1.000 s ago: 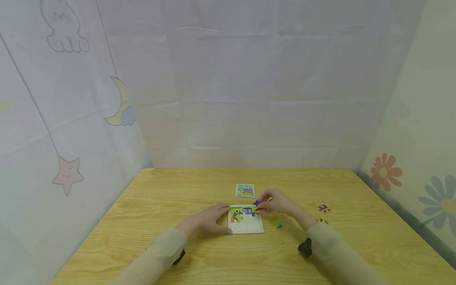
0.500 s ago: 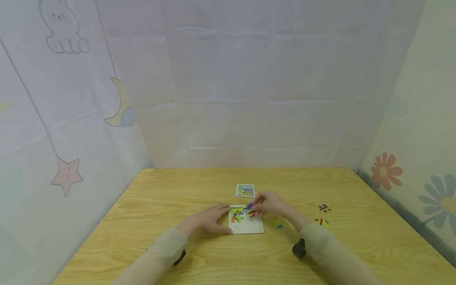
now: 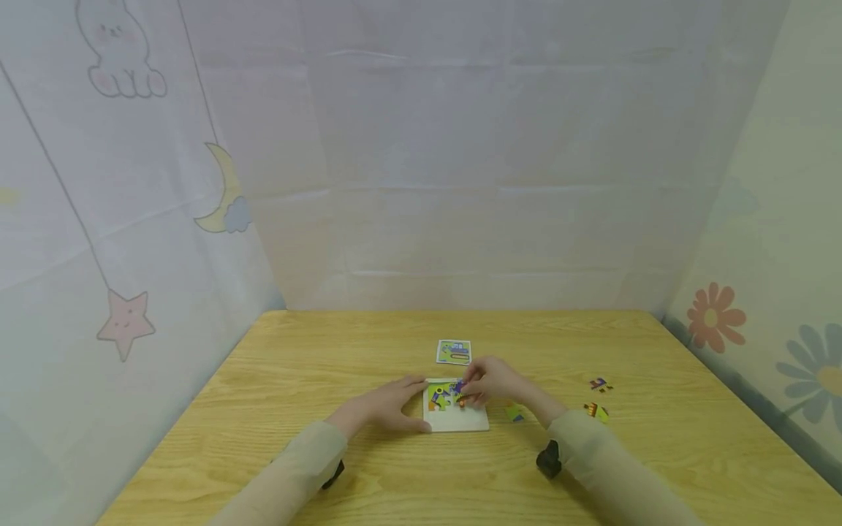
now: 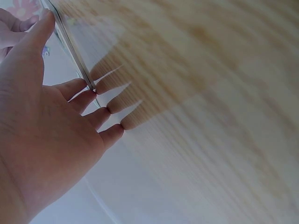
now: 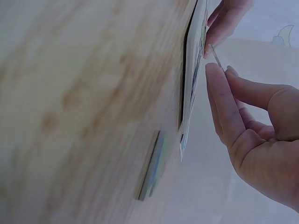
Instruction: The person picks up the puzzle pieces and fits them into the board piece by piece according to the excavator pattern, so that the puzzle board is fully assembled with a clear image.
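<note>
A shallow white puzzle tray (image 3: 463, 421) lies on the table, with several picture pieces laid along its upper left part. At its left side my left hand (image 3: 384, 408) spreads around the edge, thumb at the near corner and index finger at the far one. In the left wrist view those fingers reach the tray edge (image 4: 74, 53) and the tabletop. Over the upper right of the tray, my right hand (image 3: 495, 380) pinches a purple-and-orange puzzle piece (image 3: 458, 387). Seen edge-on in the right wrist view, the thin piece (image 5: 216, 57) tilts above the tray, between thumb and fingertips.
Beyond the tray lies a small picture card (image 3: 454, 352) of a digger-like vehicle. A green-and-blue piece (image 3: 515, 413) sits just right of the tray. Farther right are yellow-green striped pieces (image 3: 596, 411) and small purple pieces (image 3: 598, 383). Printed cloth walls (image 3: 421, 219) enclose the wooden table.
My right hand has moved left and slightly down with the puzzle piece, from the tray's upper right corner to over the laid pieces. The left hand has kept its place.
</note>
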{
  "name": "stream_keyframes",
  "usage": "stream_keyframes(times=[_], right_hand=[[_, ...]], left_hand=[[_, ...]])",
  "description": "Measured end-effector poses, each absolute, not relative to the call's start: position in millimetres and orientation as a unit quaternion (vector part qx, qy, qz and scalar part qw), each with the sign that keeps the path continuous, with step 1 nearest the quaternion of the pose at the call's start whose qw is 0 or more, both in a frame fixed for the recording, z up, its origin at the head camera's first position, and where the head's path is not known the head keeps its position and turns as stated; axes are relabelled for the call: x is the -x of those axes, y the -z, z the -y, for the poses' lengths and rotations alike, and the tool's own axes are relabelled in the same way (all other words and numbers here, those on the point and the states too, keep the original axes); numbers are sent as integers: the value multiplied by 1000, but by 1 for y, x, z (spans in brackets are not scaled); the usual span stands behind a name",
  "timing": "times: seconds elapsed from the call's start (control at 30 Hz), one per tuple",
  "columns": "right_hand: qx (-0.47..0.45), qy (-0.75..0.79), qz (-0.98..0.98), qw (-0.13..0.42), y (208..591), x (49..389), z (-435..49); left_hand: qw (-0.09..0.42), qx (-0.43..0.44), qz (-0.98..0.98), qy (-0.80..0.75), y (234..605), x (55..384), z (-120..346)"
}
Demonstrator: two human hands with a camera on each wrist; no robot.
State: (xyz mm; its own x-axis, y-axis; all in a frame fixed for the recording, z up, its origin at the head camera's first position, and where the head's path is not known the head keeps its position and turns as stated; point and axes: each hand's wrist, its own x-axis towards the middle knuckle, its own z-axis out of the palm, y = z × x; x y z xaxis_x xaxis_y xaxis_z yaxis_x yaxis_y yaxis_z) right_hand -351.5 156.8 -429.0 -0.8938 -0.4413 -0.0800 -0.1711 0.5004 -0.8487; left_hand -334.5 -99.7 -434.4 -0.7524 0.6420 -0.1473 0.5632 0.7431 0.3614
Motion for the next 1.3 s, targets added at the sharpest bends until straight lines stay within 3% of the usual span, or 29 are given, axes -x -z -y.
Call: stream_keyframes(times=[0.4, 1.3], right_hand=[[169, 462, -850, 186, 432, 352, -152], [156, 404, -886, 165, 438, 352, -141]], left_hand=[[135, -324, -924, -151, 435, 336, 100], [132, -323, -924, -155, 434, 333, 100]])
